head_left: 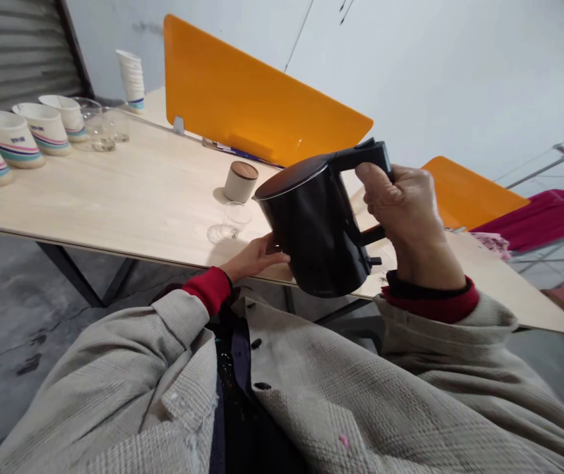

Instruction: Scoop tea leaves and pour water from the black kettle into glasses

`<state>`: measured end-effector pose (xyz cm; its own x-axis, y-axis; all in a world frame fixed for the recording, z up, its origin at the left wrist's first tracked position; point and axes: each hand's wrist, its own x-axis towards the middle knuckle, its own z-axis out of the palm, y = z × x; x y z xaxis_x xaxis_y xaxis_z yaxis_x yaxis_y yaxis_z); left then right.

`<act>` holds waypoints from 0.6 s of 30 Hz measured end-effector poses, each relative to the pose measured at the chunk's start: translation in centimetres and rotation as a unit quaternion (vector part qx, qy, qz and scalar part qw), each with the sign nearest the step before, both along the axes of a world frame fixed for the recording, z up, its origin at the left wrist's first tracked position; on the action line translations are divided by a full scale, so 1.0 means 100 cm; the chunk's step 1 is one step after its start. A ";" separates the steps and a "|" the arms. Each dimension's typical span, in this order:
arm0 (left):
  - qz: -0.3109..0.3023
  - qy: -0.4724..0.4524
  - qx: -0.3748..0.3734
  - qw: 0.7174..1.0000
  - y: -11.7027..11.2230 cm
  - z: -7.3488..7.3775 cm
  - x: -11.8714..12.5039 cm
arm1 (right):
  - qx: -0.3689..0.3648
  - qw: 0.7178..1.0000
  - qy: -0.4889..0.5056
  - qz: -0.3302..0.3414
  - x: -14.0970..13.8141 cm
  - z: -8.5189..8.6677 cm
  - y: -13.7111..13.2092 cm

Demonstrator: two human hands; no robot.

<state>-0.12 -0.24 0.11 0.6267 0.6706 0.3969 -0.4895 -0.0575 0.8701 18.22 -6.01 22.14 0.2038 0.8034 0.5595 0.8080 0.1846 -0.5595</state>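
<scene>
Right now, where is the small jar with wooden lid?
In the head view, the jar stands on the wooden table, left of the black kettle, just behind a clear glass.

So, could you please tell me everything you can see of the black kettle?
The black kettle has a smooth, slightly glossy, rounded body, plastic or metal by its look, with a dark lid closed on top and a black handle. It is held up and tilted above the edge of the table, not resting on it. The right hand grips the handle, while the fingers of the left hand touch the lower side of the body. Its inside is hidden.
</scene>
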 end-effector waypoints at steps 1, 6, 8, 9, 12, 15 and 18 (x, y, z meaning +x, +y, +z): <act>-0.001 0.001 -0.003 1.000 0.000 0.001 0.000 | -0.004 1.000 0.007 -0.010 -0.001 0.001 0.000; -0.007 0.007 -0.006 1.000 -0.002 0.002 -0.002 | -0.017 0.999 0.005 -0.028 -0.005 0.003 0.003; -0.007 0.007 -0.006 1.000 -0.002 0.002 -0.002 | -0.016 0.999 0.005 -0.028 -0.004 0.003 0.005; -0.006 0.006 -0.005 1.000 -0.002 0.002 -0.002 | -0.016 1.000 0.007 -0.026 -0.003 0.003 0.006; 0.000 0.004 -0.005 1.000 -0.002 0.003 -0.002 | -0.016 1.000 0.016 -0.016 -0.001 0.002 0.009; 0.001 0.007 -0.003 1.000 -0.002 0.005 -0.004 | -0.019 1.000 0.015 -0.007 -0.002 0.002 0.011; 0.002 0.012 0.002 1.000 -0.003 0.006 -0.005 | -0.022 1.000 0.016 -0.007 -0.005 0.003 0.010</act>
